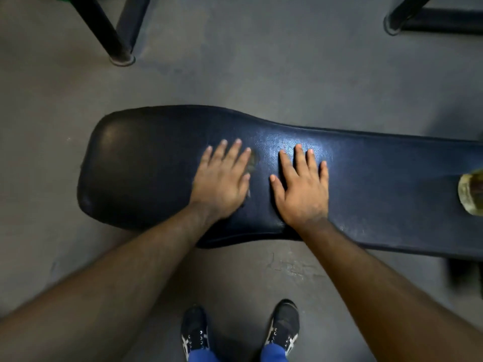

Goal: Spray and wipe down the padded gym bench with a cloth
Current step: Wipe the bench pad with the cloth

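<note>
The dark padded bench (146,165) runs left to right across the view, its wide rounded end on the left. The left hand (222,184) lies flat on it with fingers spread, holding nothing; the right hand (304,189) lies just beside, equally flat and empty. No cloth shows. At the far right edge, nearer the right hand, stands a blurred yellowish object (471,192), maybe the spray bottle.

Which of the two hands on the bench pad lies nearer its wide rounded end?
The left hand: it lies flat toward the wide rounded end of the bench pad. The right hand lies flat beside it, toward the narrower stretch.
</note>
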